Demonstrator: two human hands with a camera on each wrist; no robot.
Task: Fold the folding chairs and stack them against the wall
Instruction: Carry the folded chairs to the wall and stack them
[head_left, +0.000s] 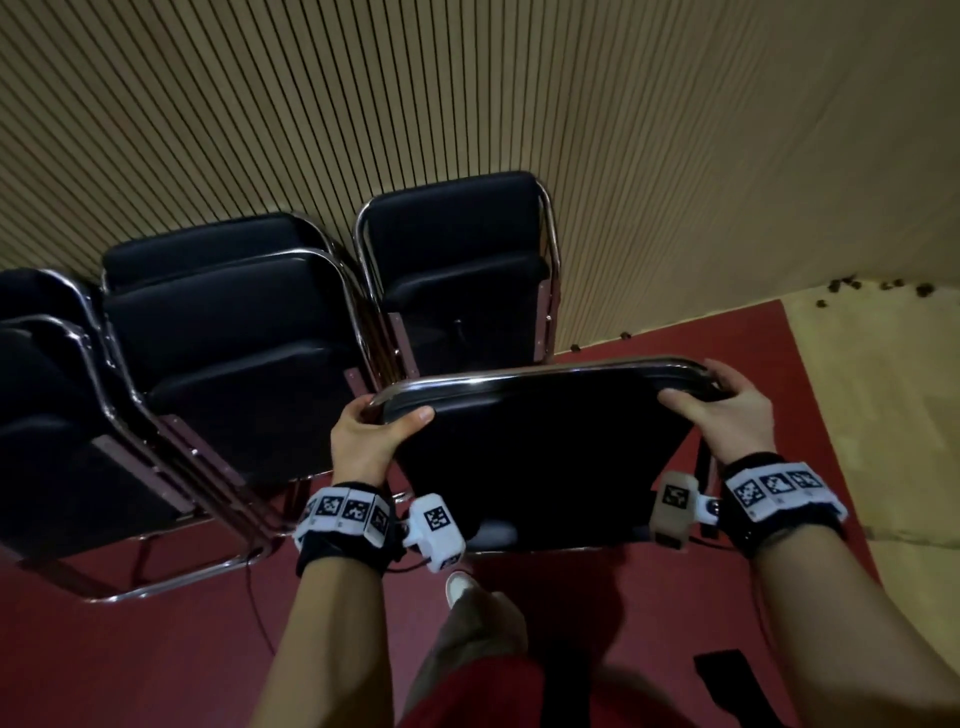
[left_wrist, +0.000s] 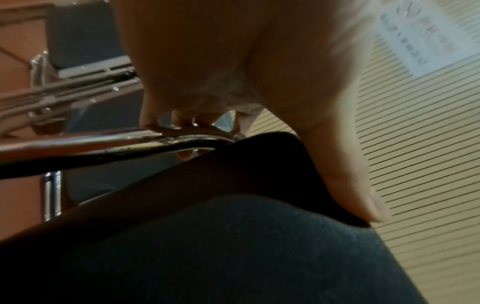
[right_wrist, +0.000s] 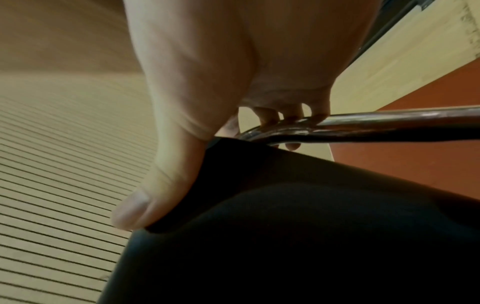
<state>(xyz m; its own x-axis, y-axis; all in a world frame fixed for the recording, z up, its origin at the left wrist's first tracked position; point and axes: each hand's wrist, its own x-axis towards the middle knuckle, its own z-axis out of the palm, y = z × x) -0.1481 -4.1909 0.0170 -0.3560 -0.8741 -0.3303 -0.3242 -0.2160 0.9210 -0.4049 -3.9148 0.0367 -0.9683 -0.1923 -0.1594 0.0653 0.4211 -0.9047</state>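
1. Closest to the lens, in both wrist views: black padded cushion (left_wrist: 233, 246) of the held folding chair (head_left: 540, 452), filling the lower half of each picture.
2. Left hand (head_left: 363, 441) wrapped over the chair's top left corner; thumb (left_wrist: 358, 185) laid flat along the cushion edge, fingers (left_wrist: 182, 119) curled over the chrome frame tube (left_wrist: 103, 139), tips hooked beneath it. Only the left wrist view shows that hooking; from the head view just knuckles and thumb.
3. Right hand (head_left: 727, 410) gripping the top right corner the same way: thumb (right_wrist: 145, 197) on the cushion, fingers (right_wrist: 291, 115) curled round the chrome tube (right_wrist: 389, 121).
4. Held chair seen folded flat in the head view, carried in front of the body, just short of the folded chairs (head_left: 234, 338) leaning against the slatted wall (head_left: 363, 104); nearest of them a single folded chair (head_left: 457, 270) directly beyond the held frame's left end.
5. Seen from the left wrist alone: chrome legs (left_wrist: 64, 92) of the stacked chairs at close range, and a white paper notice (left_wrist: 428, 37) on the wall, print too blurred to read.
6. Seen from the head alone: red floor (head_left: 156, 649), pale floor panel (head_left: 883, 415) to the right, white shoe (head_left: 460, 584) below the chair, marker-covered wristbands (head_left: 348, 512) on both wrists.
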